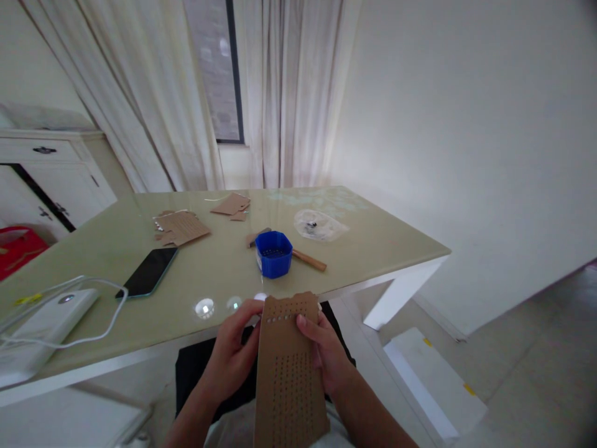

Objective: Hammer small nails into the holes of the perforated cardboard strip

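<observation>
Both hands, left [232, 354] and right [329, 354], pinch perforated cardboard strip [288, 373] edges at 9 and 3 o'clock; probably light, stiff, creasable.

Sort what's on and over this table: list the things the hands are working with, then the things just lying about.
In hand:
- perforated cardboard strip, held by left hand and right hand

Lying about:
- blue container
- wooden stick
- cardboard scraps
- phone
- white device with cable
- plastic bag

Phone [150, 272], blue tub [273, 254], cardboard scraps [180, 228] on table [373, 242].
</observation>
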{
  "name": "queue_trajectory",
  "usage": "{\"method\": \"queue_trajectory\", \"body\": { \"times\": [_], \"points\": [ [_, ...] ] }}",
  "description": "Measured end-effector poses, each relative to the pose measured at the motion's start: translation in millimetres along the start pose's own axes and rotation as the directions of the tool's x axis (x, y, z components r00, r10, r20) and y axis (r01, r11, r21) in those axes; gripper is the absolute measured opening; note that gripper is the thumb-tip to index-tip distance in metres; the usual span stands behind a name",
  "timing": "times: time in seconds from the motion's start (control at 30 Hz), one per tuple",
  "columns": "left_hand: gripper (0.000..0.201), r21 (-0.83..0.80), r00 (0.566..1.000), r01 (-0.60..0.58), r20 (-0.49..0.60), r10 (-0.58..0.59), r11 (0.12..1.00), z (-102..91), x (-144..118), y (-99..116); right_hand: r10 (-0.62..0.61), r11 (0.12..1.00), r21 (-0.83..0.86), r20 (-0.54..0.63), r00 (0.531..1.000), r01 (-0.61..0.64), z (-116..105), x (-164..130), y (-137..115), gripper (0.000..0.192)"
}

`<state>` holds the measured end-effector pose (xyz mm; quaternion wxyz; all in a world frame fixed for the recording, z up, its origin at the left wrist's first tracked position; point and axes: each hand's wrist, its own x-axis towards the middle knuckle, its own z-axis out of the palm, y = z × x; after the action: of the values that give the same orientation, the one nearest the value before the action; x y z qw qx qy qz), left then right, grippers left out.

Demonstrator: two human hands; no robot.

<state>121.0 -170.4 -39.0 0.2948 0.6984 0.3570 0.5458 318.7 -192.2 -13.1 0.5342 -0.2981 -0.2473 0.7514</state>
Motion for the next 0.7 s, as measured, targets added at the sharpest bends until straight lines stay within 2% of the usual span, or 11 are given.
{"method": "queue_trajectory", "body": {
  "times": [0.1,0.23,0.4,0.5,0.7],
  "points": [
    [0.028,-0.001,0.998,-0.043,-0.04,0.043,0.999,-2.4,-7,10,0.011,1.0,-0.01,0.03,0.999,-0.01,5,-2,1,0.056],
    [0.015,0.156,0.976,-0.154,-0.128,0.174,0.976,-13.6,2,15,0.017,1.0,-0.021,-0.001,1.0,-0.017,8,-5,1,0.058],
    [0.016,0.289,0.949,-0.261,-0.097,0.3,0.921,-25.2,6,22,0.018,0.998,-0.062,-0.066,0.998,-0.022,13,-12,-3,0.056],
    [0.017,0.287,0.931,-0.324,-0.075,0.358,0.901,-24.4,6,25,0.024,0.994,-0.108,-0.071,0.997,-0.032,15,-15,-4,0.056],
    [0.015,0.325,0.895,-0.371,-0.125,0.428,0.87,-16.4,2,32,-0.001,0.982,-0.187,-0.114,0.994,-0.02,12,-15,-4,0.058]
  ]
}}
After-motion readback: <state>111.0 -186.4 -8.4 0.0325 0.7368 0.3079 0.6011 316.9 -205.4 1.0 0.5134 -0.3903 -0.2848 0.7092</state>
